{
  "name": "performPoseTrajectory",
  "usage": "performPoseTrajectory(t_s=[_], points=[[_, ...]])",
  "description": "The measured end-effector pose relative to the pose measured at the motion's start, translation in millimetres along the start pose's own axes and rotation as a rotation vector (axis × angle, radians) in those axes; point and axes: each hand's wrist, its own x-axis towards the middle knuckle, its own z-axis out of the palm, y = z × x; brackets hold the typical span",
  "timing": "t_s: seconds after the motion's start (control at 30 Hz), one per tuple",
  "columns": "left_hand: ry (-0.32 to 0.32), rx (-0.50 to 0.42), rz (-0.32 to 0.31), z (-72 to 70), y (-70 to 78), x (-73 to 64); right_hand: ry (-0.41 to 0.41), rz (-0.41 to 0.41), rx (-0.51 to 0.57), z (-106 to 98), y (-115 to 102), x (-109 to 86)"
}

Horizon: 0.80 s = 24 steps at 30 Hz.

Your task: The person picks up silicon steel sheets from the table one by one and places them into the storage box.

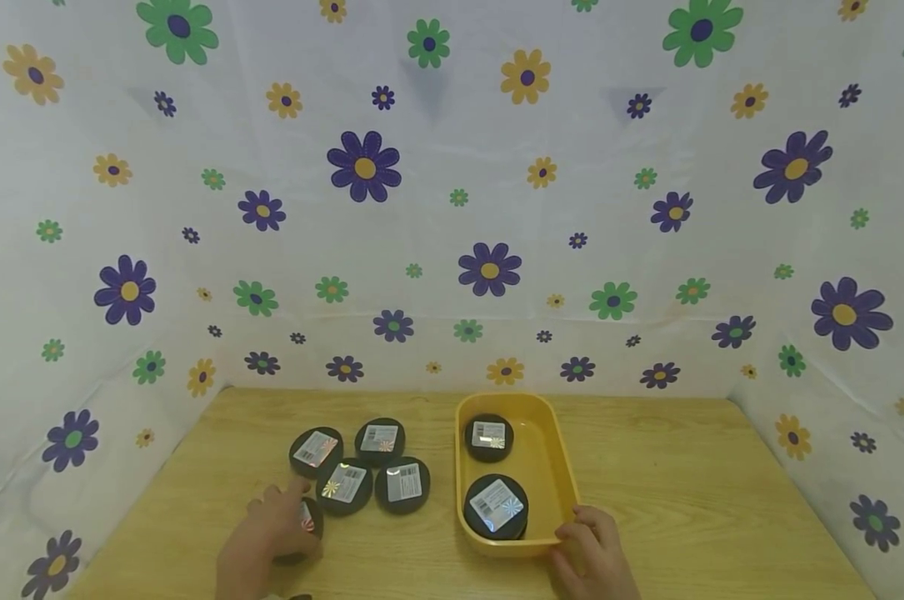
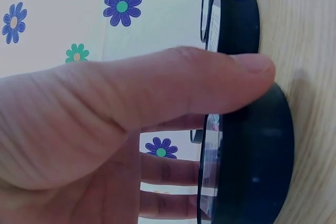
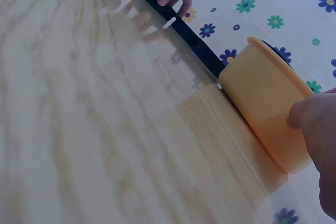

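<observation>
From here I see my left hand (image 1: 266,531) gripping with its thumb stretched out, my right hand (image 1: 596,552) pinching, well apart from it

Left hand (image 1: 267,531) bare, short thumbnail (image 2: 254,63), creased thumb base (image 2: 58,124); right hand (image 1: 594,552) bare

On the table (image 1: 684,483), five discs (image 1: 402,485) lie left of a tray (image 1: 544,475) — more discs (image 1: 489,437) inside it

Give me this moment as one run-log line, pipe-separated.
Left hand: grips black disc | right hand: holds yellow tray, near right corner | inside tray: far disc, near disc | table: four clustered discs left of tray
</observation>
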Motion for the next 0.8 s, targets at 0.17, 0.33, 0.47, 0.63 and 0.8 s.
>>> performPoseTrajectory(t_s=[0.17, 0.33, 0.47, 0.63, 0.8], points=[[-0.005, 0.018, 0.001, 0.1, -1.3, 3.1, 0.013, -0.019, 0.012, 1.9, 2.3, -0.6], [-0.008, 0.021, 0.002, -0.5, -1.7, 4.2, 0.025, -0.05, 0.005, 2.2, 4.6, -0.4], [-0.009, 0.028, 0.001, 0.2, -2.5, 4.9, -0.001, -0.023, -0.016, -0.2, 2.3, 0.1], [-0.019, 0.03, -0.007, 2.0, -4.5, 6.8, -0.012, -0.01, -0.016, -1.9, -0.7, 2.4], [-0.007, 0.023, -0.003, 2.1, -4.7, 6.4, -0.013, -0.004, -0.004, -1.3, 0.2, 1.4]])
